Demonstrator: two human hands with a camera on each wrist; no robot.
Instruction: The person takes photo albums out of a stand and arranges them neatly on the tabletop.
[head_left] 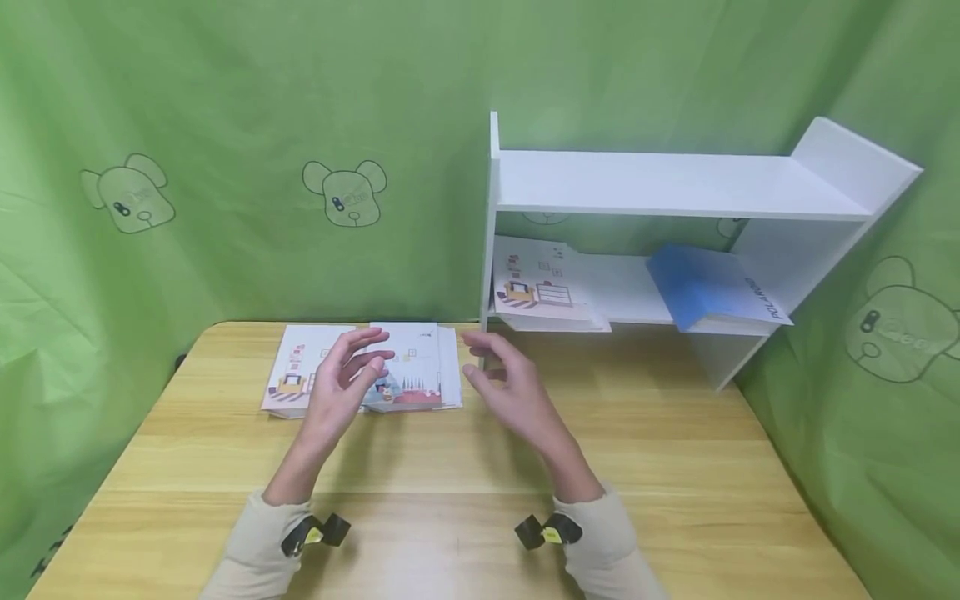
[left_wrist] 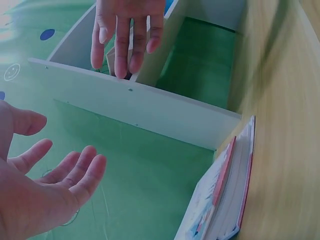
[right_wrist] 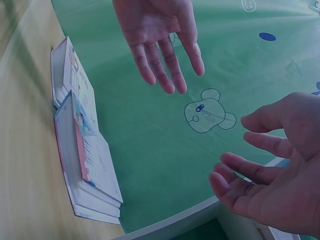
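Note:
My left hand [head_left: 341,379] hovers over two stacks of books lying side by side at the back of the table. Its fingers are relaxed and hold nothing. Partly behind it lies the left book [head_left: 283,367], with a yellow building on its pale cover. The right stack [head_left: 416,367] has a book with a pink and blue picture on top, as the right wrist view also shows in the book [right_wrist: 95,165]. To the right of that stack, my right hand [head_left: 517,392] is raised, fingers loosely bent, palm facing the left hand, with nothing in it.
A white two-tier shelf [head_left: 645,179] stands at the back right. On its lower board, pale books [head_left: 540,287] lie at the left and a blue-and-white book [head_left: 712,292] at the right. Green cloth [head_left: 247,100] hangs behind the wooden table [head_left: 450,467].

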